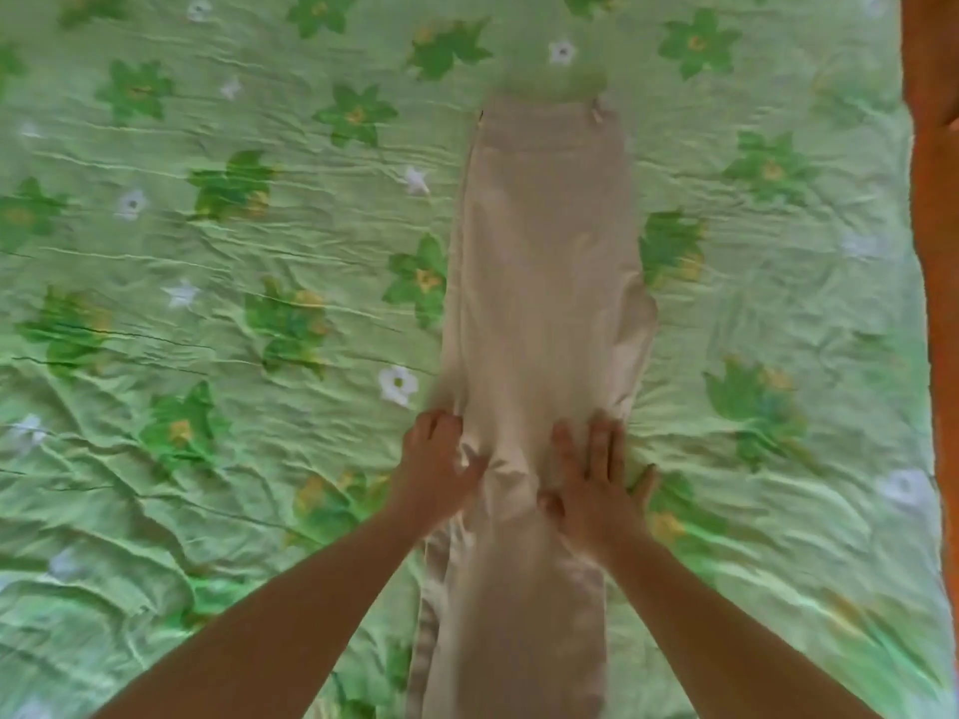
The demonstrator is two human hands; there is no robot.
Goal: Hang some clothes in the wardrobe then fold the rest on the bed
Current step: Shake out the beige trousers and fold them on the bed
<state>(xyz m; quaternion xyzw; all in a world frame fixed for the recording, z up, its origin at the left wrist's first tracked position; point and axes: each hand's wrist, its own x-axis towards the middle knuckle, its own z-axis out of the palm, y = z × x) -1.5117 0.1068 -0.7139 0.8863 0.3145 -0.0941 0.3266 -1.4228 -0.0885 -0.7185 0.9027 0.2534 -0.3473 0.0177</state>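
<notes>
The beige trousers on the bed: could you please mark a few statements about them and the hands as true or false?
1. The beige trousers lie stretched out on the green floral bedsheet. True.
2. The right hand lies flat on the trousers. True.
3. The trousers hang from a hanger. False: they lie on the bedsheet.
4. The left hand rests on the bedsheet, clear of the trousers. False: it holds their left edge.
</notes>
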